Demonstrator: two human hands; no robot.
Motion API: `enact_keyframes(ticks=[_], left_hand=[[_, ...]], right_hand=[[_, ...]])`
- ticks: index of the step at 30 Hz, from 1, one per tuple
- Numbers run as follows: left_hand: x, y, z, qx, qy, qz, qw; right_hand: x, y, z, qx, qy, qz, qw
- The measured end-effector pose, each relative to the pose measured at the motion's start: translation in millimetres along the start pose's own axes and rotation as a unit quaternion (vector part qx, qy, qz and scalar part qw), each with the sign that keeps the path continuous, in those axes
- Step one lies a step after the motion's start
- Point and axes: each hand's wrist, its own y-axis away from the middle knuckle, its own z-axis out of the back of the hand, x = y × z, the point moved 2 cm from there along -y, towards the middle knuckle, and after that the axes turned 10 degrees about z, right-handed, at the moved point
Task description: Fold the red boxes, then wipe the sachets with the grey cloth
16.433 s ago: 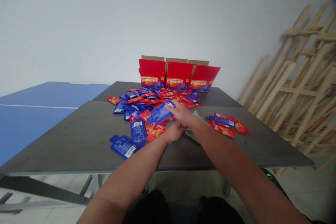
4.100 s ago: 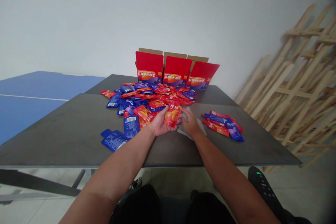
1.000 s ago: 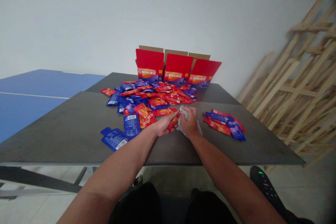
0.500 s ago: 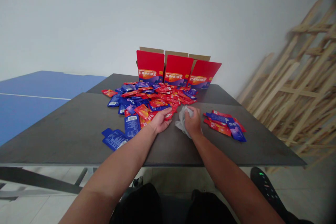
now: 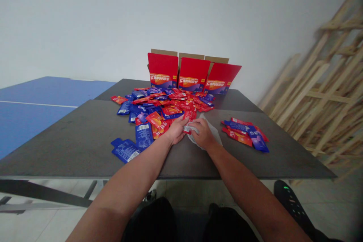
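Observation:
My left hand (image 5: 176,130) is closed on the edge of a red pouch (image 5: 187,125), near the front of the pile. My right hand (image 5: 202,134) has its fingers bent against the pouch's lower right side, with a whitish cloth (image 5: 213,131) bunched under and beside the palm. The cloth spreads flat on the table to the right of that hand. To the left and behind lies a heap of red and blue pouches (image 5: 144,134). A smaller stack of pouches (image 5: 241,132) lies right of the cloth.
Three red cartons (image 5: 193,72) with raised flaps stand at the back of the dark table (image 5: 85,136). A blue table (image 5: 36,117) adjoins on the left. Wooden frames (image 5: 320,94) lean against the wall at right. A dark device with a green light (image 5: 289,200) is below the table edge.
My right hand has moved left onto the red pouch, and the crumpled cloth has spread out beneath it. My left hand has shifted slightly right with the pouch.

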Motion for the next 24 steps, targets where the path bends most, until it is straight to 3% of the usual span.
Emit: enact_keyframes(ticks=[8,17,20,24], left_hand=[[8,4,-2.7,0.042,-0.043,0.078,0.995],[9,9,-1.5,0.045,-0.060,0.125,0.989],[4,6,0.1,0.040,0.001,0.129,0.991],[-3,1,4.8,0.031,0.089,0.135,0.986]], right_hand=[[-16,2,8,-0.119,0.011,-0.135,0.984],[-38,3,15,-0.220,0.027,-0.262,0.939],[-29,1,17,-0.228,0.040,-0.237,0.944],[1,-2,15,-0.135,0.005,-0.079,0.988]])
